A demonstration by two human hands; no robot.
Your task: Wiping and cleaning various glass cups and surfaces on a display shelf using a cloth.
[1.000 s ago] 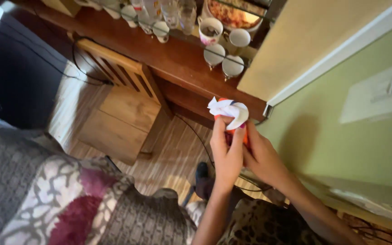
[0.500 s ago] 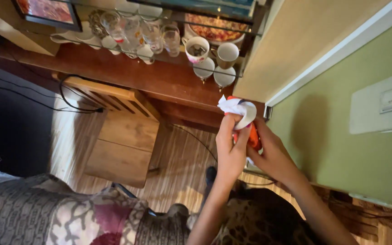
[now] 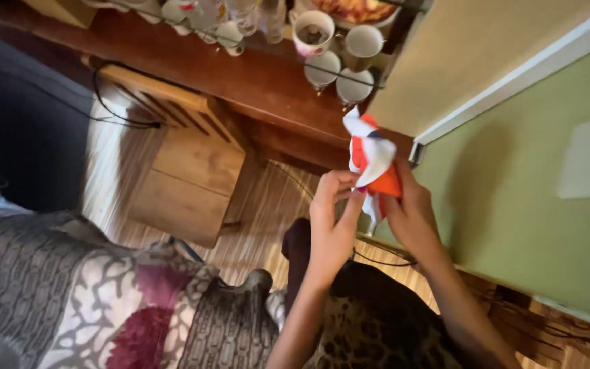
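Observation:
Both of my hands are raised in front of me around a small crumpled cloth (image 3: 371, 158), white with orange-red and dark patches. My right hand (image 3: 412, 213) grips its lower part from the right side. My left hand (image 3: 331, 222) pinches the cloth's lower left edge with its fingertips. The cloth's top sticks up above both hands, in front of the wooden shelf edge. My forearms run down to the bottom of the view.
A dark wooden shelf unit (image 3: 240, 75) holds several cups (image 3: 312, 33) and glasses at the top. A light wooden cabinet (image 3: 186, 171) stands on striped flooring with black cables. A green wall (image 3: 527, 205) is at right; a patterned grey and maroon blanket (image 3: 97, 301) lies lower left.
The view has shifted and tilted. My hands have stayed on the cloth, and it now stands taller and more unfolded above my fingers.

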